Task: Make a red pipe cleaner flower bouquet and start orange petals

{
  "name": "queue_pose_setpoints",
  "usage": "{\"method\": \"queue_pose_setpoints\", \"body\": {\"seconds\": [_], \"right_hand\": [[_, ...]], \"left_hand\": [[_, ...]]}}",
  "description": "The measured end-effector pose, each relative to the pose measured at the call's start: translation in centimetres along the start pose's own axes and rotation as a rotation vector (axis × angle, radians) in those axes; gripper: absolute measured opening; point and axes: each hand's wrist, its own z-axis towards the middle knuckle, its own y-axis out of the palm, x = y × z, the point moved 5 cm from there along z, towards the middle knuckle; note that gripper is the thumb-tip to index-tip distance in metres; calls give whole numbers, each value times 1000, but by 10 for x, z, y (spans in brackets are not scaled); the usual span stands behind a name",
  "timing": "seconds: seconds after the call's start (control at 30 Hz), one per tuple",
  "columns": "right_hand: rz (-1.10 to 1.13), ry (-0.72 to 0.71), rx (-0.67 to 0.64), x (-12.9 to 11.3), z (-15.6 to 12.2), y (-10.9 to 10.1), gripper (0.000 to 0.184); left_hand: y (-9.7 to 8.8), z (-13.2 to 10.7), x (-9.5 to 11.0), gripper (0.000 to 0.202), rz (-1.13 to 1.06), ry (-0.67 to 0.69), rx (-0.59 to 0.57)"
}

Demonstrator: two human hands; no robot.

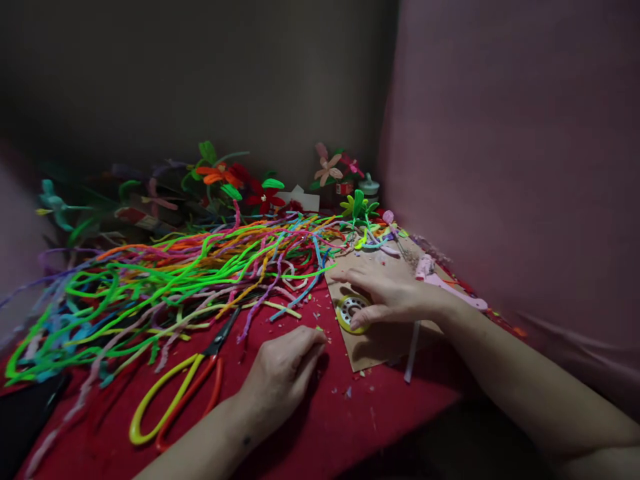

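My left hand [284, 369] rests on the red cloth [320, 427], its fingers curled together and pointing at small scraps; whether it pinches anything I cannot make out. My right hand [387, 290] lies flat on a piece of brown cardboard [373, 350], fingers stretched out, thumb touching a yellow tape roll [350, 312]. A big pile of coloured pipe cleaners [175, 280] spreads to the left of both hands. Scissors with yellow and red handles [183, 390] lie just left of my left hand.
Finished pipe-cleaner flowers [235, 180] stand at the back against the dark wall. A pink glue gun [450, 283] lies right of my right hand, a white stick [413, 352] below it. A pink wall [500, 167] closes the right side.
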Motion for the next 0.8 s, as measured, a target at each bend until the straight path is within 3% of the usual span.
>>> {"method": "queue_pose_setpoints", "body": {"seconds": [0.13, 0.27, 0.5, 0.8], "right_hand": [[-79, 5, -17, -2, -3, 11, 85], [-123, 54, -28, -3, -4, 18, 83], [-148, 108, -44, -5, -4, 17, 89], [-106, 83, -56, -1, -8, 19, 83]], "left_hand": [[-1, 3, 7, 12, 27, -20, -12], [-5, 5, 16, 12, 56, 3, -11], [-14, 2, 14, 11, 75, 5, 101], [-8, 2, 15, 12, 141, 36, 24]]}}
